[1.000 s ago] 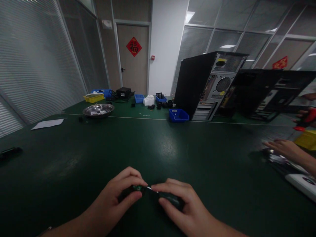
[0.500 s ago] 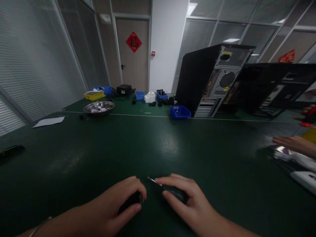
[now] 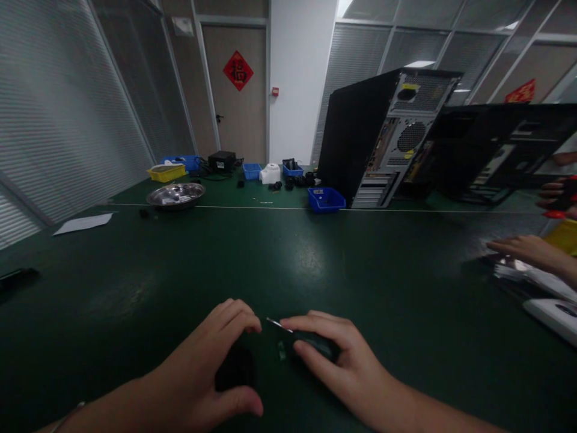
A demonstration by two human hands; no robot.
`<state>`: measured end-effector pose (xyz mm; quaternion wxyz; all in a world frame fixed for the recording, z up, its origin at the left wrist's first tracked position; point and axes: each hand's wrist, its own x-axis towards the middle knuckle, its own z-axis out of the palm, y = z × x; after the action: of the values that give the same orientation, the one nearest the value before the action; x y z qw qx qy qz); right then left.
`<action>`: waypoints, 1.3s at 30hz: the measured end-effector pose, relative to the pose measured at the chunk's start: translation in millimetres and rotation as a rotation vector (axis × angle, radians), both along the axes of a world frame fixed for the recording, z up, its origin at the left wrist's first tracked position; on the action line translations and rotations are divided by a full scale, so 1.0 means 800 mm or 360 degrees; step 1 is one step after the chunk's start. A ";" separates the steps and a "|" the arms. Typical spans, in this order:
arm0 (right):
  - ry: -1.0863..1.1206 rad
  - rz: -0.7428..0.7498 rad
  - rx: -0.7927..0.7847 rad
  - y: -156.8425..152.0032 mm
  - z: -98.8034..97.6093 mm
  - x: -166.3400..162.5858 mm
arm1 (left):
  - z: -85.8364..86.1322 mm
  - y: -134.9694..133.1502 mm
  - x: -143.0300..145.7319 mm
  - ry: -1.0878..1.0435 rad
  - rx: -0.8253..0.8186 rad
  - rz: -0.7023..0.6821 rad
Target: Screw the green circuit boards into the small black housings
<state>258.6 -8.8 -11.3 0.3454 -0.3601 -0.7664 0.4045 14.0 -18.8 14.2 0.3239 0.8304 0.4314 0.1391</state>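
My right hand point(image 3: 336, 349) is wrapped round a screwdriver point(image 3: 318, 344) with a dark handle, its thin metal shaft pointing up and left toward my other hand. My left hand point(image 3: 211, 355) has its thumb spread well away from its fingers. In the gap lies a rounded black object point(image 3: 237, 367), partly hidden by the palm; its kind is too dark to make out. A small greenish piece point(image 3: 282, 350) lies on the green tabletop point(image 3: 252, 264) between the two hands.
A steel bowl point(image 3: 175, 193), a blue bin point(image 3: 327, 199), and a computer tower point(image 3: 383, 138) stand farther back. White paper point(image 3: 83, 224) and a dark object point(image 3: 18, 278) lie at left. At right, another person's hand point(image 3: 525, 248) rests by a white device point(image 3: 554, 316).
My left fingers and thumb have opened away from the black object. The small greenish piece now shows between my hands. My right hand still grips the screwdriver.
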 end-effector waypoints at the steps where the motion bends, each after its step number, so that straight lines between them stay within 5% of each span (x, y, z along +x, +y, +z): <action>1: -0.0006 -0.0003 0.0005 0.000 0.000 0.000 | -0.001 -0.001 0.000 0.0066 0.0015 0.0028; 6: -0.0097 -0.0104 0.0080 0.000 -0.006 0.001 | -0.012 -0.006 0.004 0.0207 0.0050 0.0096; 18: -0.0734 0.0123 0.0101 0.006 -0.005 -0.006 | -0.023 -0.004 0.015 -0.0232 -0.0177 0.0223; 29: 0.0020 -0.0186 0.0067 0.002 -0.007 -0.011 | -0.041 0.000 0.018 -0.0843 -0.0322 0.0221; 39: -0.0018 -0.0070 0.0131 -0.015 -0.015 -0.027 | -0.037 -0.011 0.034 -0.0900 -0.0675 0.0333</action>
<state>236.9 -21.1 -23.2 0.3645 -0.3647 -0.7762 0.3628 41.0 -28.0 -15.7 0.5792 0.6249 0.4268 0.3030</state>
